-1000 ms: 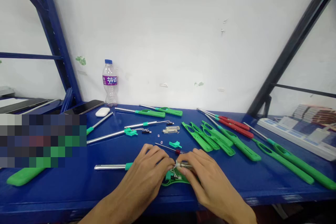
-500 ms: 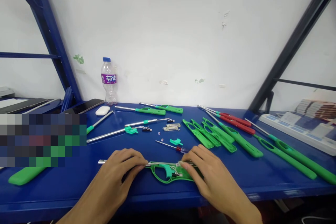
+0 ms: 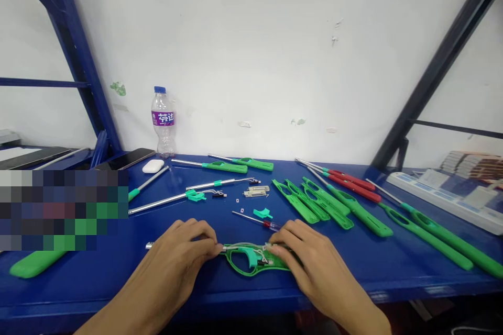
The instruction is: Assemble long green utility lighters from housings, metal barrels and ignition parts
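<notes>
A half-open green lighter handle (image 3: 251, 260) with a teal trigger and small wires lies on the blue bench (image 3: 236, 293) near the front edge. My left hand (image 3: 178, 256) pinches the metal tube at the handle's left end, fingers closed. My right hand (image 3: 304, 259) presses its fingertips on the handle's right end, over the inner parts. A small red-handled screwdriver (image 3: 255, 220) lies just behind the handle.
Green handle shells (image 3: 310, 201), green and red long lighters (image 3: 353, 188) lie to the right. Metal tubes with teal parts (image 3: 188, 196), a teal trigger (image 3: 262, 213), a water bottle (image 3: 163, 121), an earbud case (image 3: 153, 166) and a phone (image 3: 129, 158) lie behind.
My left hand slid from the middle out to the left along the tube, uncovering the green handle. My right hand stayed at the handle's right end.
</notes>
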`<state>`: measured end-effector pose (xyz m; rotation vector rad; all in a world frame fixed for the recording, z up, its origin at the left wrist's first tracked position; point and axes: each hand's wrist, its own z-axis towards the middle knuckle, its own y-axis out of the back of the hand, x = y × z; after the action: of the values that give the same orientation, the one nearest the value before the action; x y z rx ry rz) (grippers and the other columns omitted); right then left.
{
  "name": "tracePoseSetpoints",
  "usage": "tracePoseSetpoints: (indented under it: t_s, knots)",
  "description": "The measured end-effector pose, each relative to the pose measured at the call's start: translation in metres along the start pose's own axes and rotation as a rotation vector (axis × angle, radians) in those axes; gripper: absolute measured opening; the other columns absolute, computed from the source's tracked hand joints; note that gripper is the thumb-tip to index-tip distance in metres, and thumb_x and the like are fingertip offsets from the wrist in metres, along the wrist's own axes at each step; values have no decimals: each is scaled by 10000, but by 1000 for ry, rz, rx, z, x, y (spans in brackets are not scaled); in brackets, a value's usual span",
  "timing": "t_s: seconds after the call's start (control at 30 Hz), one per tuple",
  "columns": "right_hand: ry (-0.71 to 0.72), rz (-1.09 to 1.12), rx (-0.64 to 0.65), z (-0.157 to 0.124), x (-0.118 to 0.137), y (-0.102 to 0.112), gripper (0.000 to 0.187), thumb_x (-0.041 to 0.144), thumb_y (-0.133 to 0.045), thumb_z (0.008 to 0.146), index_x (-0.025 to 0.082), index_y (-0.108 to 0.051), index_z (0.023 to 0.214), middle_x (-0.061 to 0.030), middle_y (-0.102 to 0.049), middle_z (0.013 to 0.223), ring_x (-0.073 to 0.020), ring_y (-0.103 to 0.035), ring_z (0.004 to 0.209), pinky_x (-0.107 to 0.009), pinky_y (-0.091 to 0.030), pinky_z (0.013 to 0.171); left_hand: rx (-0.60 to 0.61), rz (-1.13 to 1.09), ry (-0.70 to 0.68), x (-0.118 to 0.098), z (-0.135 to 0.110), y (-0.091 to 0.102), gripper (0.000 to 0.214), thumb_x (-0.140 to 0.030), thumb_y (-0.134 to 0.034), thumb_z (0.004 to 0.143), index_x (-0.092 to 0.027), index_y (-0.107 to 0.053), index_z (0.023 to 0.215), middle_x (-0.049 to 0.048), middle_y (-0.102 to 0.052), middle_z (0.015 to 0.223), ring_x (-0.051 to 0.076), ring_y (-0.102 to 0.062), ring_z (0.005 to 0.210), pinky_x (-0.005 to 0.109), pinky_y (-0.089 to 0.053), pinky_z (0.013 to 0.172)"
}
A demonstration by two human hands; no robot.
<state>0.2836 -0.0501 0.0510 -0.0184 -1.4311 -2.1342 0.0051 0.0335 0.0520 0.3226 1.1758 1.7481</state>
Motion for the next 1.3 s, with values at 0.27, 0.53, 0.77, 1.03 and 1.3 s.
tracePoseSetpoints:
  t_s: [0.27, 0.53, 0.77, 1.03, 1.3]
  knots:
    - [22, -36, 16, -1, -2, -1, 306, 332, -351, 1183, 262, -630, 1078, -17, -677, 1021, -224, -635, 917, -359, -482, 800, 216, -278, 319, 9, 11, 5, 196, -251, -612, 923, -265, -739, 774, -14, -745, 947, 192, -674, 897, 317, -453, 780]
    - [42, -57, 27, 0, -6, -5, 418, 375, -268, 1191, 267, -655, 1074, -33, -683, 1020, -216, -653, 898, -336, -498, 753, 313, -306, 393, 21, 24, 10, 41, -239, -744, 828, -258, -776, 844, -3, -755, 994, 213, -671, 972, 294, -488, 802]
    - [102, -135, -27, 1, -9, -6, 461, 401, -259, 1186, 278, -677, 1033, -26, -715, 950, -211, -695, 826, -306, -544, 673, 312, -189, 374, 3, 35, 25, 186, -96, -734, 796, -276, -774, 811, -26, -737, 917, 201, -688, 927, 284, -508, 790]
    - [65, -87, -39, 0, -10, -8, 410, 390, -298, 1184, 281, -674, 1065, -25, -715, 978, -214, -708, 858, -318, -562, 715, 287, -81, 249, 3, 25, 16, 241, -23, -671, 874, -250, -753, 869, -18, -755, 947, 196, -684, 929, 300, -502, 827]
    - [13, -23, -2, -1, -6, -5, 288, 291, -396, 1167, 263, -666, 1069, -21, -702, 1017, -216, -689, 904, -333, -545, 756, 79, 16, 100, -8, 15, -4, 264, -144, -538, 1020, -226, -757, 898, 62, -703, 994, 234, -654, 910, 354, -530, 788]
